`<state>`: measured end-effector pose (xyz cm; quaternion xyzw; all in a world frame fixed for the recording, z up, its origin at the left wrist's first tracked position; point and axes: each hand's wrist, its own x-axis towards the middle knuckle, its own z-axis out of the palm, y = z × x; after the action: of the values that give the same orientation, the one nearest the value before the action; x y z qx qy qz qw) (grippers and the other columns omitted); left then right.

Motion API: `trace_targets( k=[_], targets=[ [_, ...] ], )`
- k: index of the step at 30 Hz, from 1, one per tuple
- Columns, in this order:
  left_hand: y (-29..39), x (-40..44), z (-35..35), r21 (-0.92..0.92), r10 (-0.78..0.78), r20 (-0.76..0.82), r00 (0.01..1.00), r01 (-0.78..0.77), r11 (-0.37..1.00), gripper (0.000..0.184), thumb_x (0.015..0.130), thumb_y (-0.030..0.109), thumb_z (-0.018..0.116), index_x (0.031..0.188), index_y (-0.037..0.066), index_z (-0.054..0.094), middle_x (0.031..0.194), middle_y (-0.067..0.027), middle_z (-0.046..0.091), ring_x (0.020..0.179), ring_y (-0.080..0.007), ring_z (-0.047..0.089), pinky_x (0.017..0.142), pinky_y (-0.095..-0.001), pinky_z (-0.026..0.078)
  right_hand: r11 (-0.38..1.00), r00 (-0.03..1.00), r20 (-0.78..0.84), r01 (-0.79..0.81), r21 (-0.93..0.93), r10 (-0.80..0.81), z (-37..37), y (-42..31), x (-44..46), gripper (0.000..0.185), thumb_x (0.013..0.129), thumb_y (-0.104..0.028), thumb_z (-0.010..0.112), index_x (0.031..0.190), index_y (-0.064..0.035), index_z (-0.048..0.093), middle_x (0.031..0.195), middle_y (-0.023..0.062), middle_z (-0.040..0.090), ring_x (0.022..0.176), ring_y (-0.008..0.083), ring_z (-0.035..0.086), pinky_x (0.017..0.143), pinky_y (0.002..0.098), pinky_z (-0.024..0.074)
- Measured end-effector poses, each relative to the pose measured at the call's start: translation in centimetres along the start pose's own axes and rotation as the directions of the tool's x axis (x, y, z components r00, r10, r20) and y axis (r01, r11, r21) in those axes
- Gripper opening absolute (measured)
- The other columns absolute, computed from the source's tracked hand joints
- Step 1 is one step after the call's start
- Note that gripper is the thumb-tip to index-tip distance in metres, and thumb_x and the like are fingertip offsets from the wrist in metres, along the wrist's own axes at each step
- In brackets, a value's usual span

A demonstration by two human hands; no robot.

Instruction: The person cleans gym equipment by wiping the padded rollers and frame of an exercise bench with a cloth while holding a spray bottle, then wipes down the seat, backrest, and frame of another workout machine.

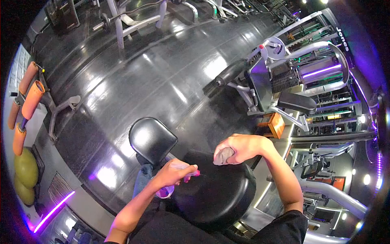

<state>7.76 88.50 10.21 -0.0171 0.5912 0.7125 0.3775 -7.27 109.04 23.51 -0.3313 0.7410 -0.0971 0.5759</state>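
My left hand (167, 176) is wrapped round the neck of a spray bottle (164, 192) with a pink nozzle and purple liquid in its lower part. The nozzle points right, over a large black padded seat (215, 199). A crumpled grey cloth (224, 156) is gripped in my right hand (245, 145), above the far right side of that seat. Whether the cloth touches the padding I cannot tell. Just beyond my left hand stands a smaller black pad (152, 136) with a rounded end.
A weight machine (260, 81) with black pads stands ahead on the right, near a wooden box (276, 125). Orange foam rollers (32, 99) and green balls (25, 175) are at the left. Dark shiny flooring (134, 81) stretches ahead to more equipment.
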Motion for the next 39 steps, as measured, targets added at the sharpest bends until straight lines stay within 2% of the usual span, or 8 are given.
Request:
trace_targets(
  k=[3,7,14,20,23,29,35,39],
  targets=[
    [0.0,-0.6,0.5,-0.069,-0.031,-0.012,0.999,0.03,0.997,0.038,0.093,0.041,0.058,0.09,0.007,0.075,0.064,-0.0006,0.062,0.048,-0.0075,0.05,0.044,-0.0233,0.039,0.989,0.999,0.005,-0.046,-0.141,0.047,0.5,-0.4,1.9,0.038,0.074,-0.01,0.065,0.112,-0.0118,0.065,0.103,0.0108,0.07,0.097,0.0296,0.067,0.086,0.0377,0.0518],
    [-0.7,-2.7,-0.5,-0.129,0.005,-0.112,0.994,-0.02,0.992,0.037,0.093,0.039,0.059,0.087,0.006,0.074,0.065,0.0003,0.062,0.047,-0.0054,0.048,0.044,-0.0217,0.037,0.96,0.989,0.112,0.125,-0.251,-0.099,2.6,0.2,6.8,0.031,0.073,-0.011,0.065,0.104,-0.0126,0.068,0.101,0.0094,0.071,0.096,0.0312,0.066,0.085,0.0396,0.0514],
    [-2.8,-6.9,-2.6,-0.142,0.021,-0.252,0.968,-0.059,0.988,0.033,0.093,0.033,0.059,0.084,0.002,0.069,0.066,-0.0022,0.064,0.047,-0.0056,0.048,0.045,-0.0217,0.038,0.935,0.921,0.278,0.322,-0.146,-0.273,2.2,-4.3,3.9,0.03,0.073,-0.011,0.064,0.102,-0.0125,0.068,0.099,0.0084,0.069,0.099,0.0302,0.064,0.086,0.0408,0.0502],
    [-4.2,-8.3,-2.4,-0.204,0.042,-0.345,0.938,-0.119,0.972,0.029,0.092,0.029,0.061,0.085,0.002,0.069,0.068,-0.0029,0.065,0.048,-0.0063,0.049,0.046,-0.0221,0.04,0.949,0.979,0.202,0.088,-0.304,-0.026,1.0,-2.3,3.9,0.032,0.071,-0.009,0.065,0.102,-0.0143,0.069,0.101,0.0095,0.07,0.102,0.0299,0.064,0.088,0.0398,0.0505],
    [-4.1,-8.5,-2.1,-0.16,0.079,-0.327,0.942,-0.138,0.977,0.027,0.091,0.028,0.063,0.085,0.002,0.068,0.068,-0.0022,0.065,0.05,-0.0061,0.051,0.046,-0.0216,0.04,0.899,0.983,0.168,0.012,-0.439,0.069,2.3,-0.9,8.1,0.031,0.071,-0.009,0.065,0.101,-0.017,0.071,0.099,0.0086,0.07,0.101,0.0299,0.064,0.087,0.0395,0.0509],
    [-4.3,-7.8,-1.4,0.163,0.346,-0.171,0.922,-0.32,0.933,0.019,0.083,0.023,0.073,0.085,0.004,0.068,0.071,-0.0009,0.066,0.059,-0.0054,0.057,0.05,-0.0225,0.043,0.903,0.948,0.285,0.243,-0.355,-0.143,3.5,-2.0,8.7,0.029,0.073,-0.011,0.065,0.1,-0.0167,0.071,0.099,0.008,0.071,0.099,0.0296,0.065,0.086,0.0398,0.0508],
    [-4.7,-7.1,-1.5,0.065,0.291,-0.098,0.952,-0.286,0.956,0.02,0.082,0.02,0.073,0.085,0.002,0.067,0.074,-0.0026,0.065,0.068,-0.0099,0.06,0.058,-0.027,0.045,0.926,0.902,0.324,0.346,-0.151,-0.284,0.6,-4.4,0.7,0.03,0.075,-0.008,0.064,0.104,-0.014,0.068,0.104,0.0092,0.068,0.102,0.0303,0.063,0.089,0.0398,0.0488],
    [-4.8,-6.3,-1.5,0.028,0.353,-0.063,0.934,-0.351,0.936,0.021,0.08,0.021,0.072,0.083,0.001,0.065,0.074,-0.0052,0.062,0.068,-0.0141,0.058,0.059,-0.0294,0.044,0.952,0.981,0.126,0.173,-0.254,-0.145,0.5,-2.6,0.4,0.031,0.073,-0.005,0.062,0.103,-0.0135,0.067,0.105,0.0087,0.067,0.102,0.0309,0.063,0.089,0.0402,0.0493]
  ],
)
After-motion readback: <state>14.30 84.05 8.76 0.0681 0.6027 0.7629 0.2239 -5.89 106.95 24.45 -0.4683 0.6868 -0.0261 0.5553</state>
